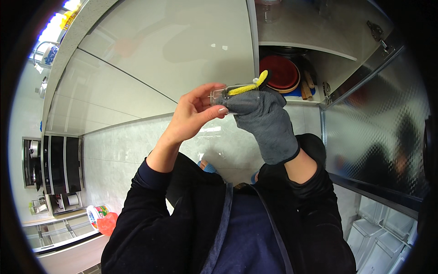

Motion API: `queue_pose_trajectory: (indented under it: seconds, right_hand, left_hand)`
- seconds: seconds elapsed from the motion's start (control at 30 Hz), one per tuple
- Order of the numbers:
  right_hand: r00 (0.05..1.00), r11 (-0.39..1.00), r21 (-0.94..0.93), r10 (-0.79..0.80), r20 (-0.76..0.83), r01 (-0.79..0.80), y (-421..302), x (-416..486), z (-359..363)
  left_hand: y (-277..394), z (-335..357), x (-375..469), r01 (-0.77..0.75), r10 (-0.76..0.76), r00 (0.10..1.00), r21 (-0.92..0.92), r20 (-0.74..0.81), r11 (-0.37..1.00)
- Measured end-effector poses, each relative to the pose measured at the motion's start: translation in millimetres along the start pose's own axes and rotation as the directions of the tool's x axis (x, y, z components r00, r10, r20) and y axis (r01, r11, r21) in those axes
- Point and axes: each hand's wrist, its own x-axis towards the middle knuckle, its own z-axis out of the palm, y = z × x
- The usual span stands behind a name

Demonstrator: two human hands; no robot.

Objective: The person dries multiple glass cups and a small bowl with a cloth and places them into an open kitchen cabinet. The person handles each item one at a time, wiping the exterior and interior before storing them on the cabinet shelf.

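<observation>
A clear glass jar (243,99) lies sideways in front of me, above the floor. My left hand (191,113) is shut on its left end, thumb below and fingers above. My right hand (270,126) is covered to the wrist by a grey cloth mitt (277,137) with dark edging. The mitt is against the jar's right end, and grey fabric shows through the glass. A fuzzy yellow strip (262,78) on the mitt runs along the jar and sticks up past it. The fingers of my right hand are hidden in the fabric.
Closed glossy cabinet fronts (164,51) stand ahead. At right, an open cabinet holds a round red item (279,72) and wooden handles (307,89); its textured glass door (373,130) swings towards me. A white bucket (95,214) and red plastic bag (107,223) sit at lower left.
</observation>
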Motion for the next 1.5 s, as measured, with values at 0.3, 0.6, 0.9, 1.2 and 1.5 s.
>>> queue_pose_trajectory:
  seconds: [0.3,0.6,0.9,1.2,1.5]
  right_hand:
    - [0.937,0.851,-0.426,-0.192,0.291,0.306,-26,21,3]
    - [0.992,0.973,-0.232,0.022,0.128,0.008,-13,9,4]
    - [0.993,0.982,-0.169,-0.074,0.092,0.089,8,2,4]
    - [0.960,0.861,-0.471,-0.064,0.273,0.191,27,3,16]
    - [0.970,0.970,-0.102,0.231,0.081,-0.222,-36,13,-19]
  left_hand:
    - [-8,-2,8,-0.563,0.568,0.782,0.683,0.258,0.464]
    - [4,-9,1,0.084,-0.084,0.996,-0.054,-0.005,0.995]
    - [-5,2,3,-0.358,0.372,0.927,0.425,0.055,0.831]
    - [1,21,3,-0.414,0.479,0.841,0.869,0.251,0.272]
    - [-38,5,9,-0.237,0.261,0.956,0.175,-0.132,0.956]
